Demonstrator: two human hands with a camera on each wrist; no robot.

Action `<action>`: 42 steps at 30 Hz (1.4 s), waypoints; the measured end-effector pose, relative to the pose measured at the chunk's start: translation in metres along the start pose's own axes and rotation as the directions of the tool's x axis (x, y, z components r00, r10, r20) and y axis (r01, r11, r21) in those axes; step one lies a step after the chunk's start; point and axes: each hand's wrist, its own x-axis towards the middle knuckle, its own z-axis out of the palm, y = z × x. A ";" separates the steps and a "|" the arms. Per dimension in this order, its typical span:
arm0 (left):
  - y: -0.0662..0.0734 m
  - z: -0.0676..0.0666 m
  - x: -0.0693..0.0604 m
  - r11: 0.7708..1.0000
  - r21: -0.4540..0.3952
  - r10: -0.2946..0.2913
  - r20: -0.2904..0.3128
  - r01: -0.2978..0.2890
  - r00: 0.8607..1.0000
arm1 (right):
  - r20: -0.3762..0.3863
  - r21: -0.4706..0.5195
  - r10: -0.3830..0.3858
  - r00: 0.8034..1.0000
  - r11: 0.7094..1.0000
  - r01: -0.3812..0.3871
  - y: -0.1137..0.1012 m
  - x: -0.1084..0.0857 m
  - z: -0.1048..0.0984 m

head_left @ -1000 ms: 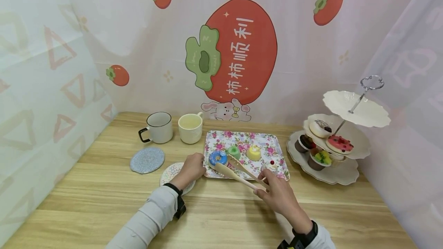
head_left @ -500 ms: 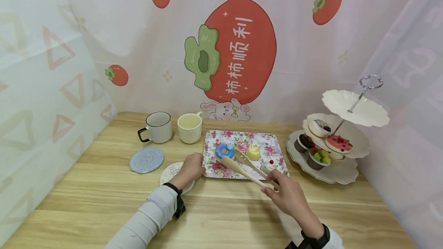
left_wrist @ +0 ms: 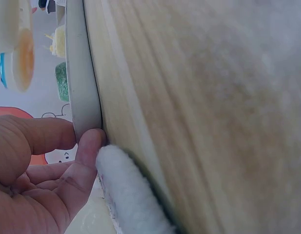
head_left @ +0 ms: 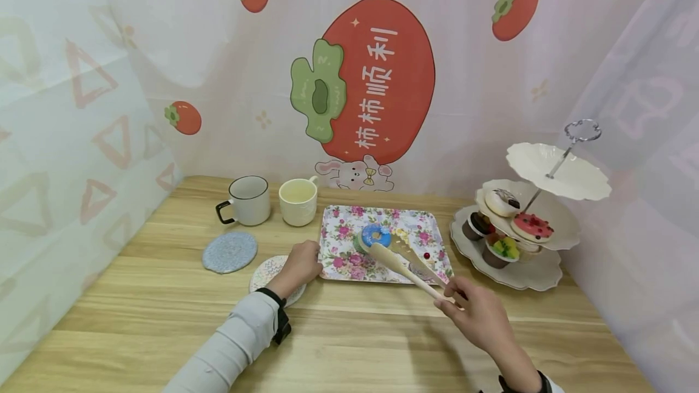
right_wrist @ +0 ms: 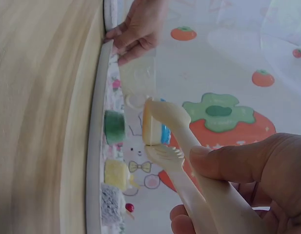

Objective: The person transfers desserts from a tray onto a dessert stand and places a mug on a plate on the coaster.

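Your right grip [head_left: 480, 314] clamped on tongs [head_left: 404, 270], blue donut [head_left: 385, 239] held up ahead | left grip [head_left: 302, 265] pinching tray [head_left: 327, 247] | lift looks done, set-down pending; green cake [right_wrist: 114, 127], yellow cake [right_wrist: 115, 174] beneath

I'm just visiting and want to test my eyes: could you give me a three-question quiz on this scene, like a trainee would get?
1. What do the tongs in the right grip hold?
2. True or false: the pink pastry sits on the tiered stand.
3. The left grip touches: A) the yellow cup; B) the tray; C) the blue coaster.

Key: 1. The blue-iced donut. 2. True. 3. B.
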 end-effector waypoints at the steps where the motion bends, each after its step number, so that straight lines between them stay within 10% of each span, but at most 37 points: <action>1: 0.000 0.000 0.000 1.000 0.000 -0.002 0.002 0.002 1.000 | -0.006 0.001 0.007 1.000 1.000 -0.007 0.001 -0.001 -0.002; 42: -0.001 -0.002 0.001 1.000 -0.003 0.008 0.008 -0.008 1.000 | -0.221 -0.095 0.093 0.971 0.989 -0.117 0.053 -0.030 -0.087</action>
